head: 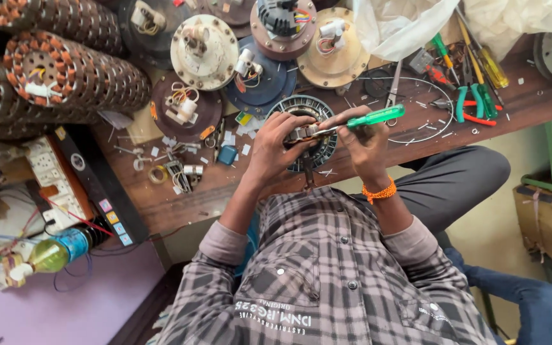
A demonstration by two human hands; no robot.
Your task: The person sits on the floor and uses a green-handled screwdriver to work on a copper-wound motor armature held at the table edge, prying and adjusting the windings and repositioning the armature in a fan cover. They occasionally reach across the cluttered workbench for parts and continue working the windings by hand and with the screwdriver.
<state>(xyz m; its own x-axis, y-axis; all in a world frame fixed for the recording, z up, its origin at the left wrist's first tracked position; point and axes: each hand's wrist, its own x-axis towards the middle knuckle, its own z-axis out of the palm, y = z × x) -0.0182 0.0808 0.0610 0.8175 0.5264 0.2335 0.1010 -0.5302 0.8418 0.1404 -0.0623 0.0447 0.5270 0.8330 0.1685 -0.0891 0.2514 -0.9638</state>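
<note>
My right hand [367, 144], with an orange band on its wrist, grips a green-handled screwdriver [374, 116]. The blade points left into a small metal part [303, 133] pinched in the fingers of my left hand [275, 148]. Both hands hover over a round dark motor ring with windings [320, 148], which lies at the front edge of the wooden bench [180, 198]. The hands hide most of the part.
Stacks of copper-wound stators [65, 76] fill the back left. Several round motor covers [204, 51] lie behind the ring. Pliers and screwdrivers [474, 89] sit at the right near a white plastic bag [397, 22]. A switch board [55, 182] and a yellow-green bottle [52, 253] are at the left.
</note>
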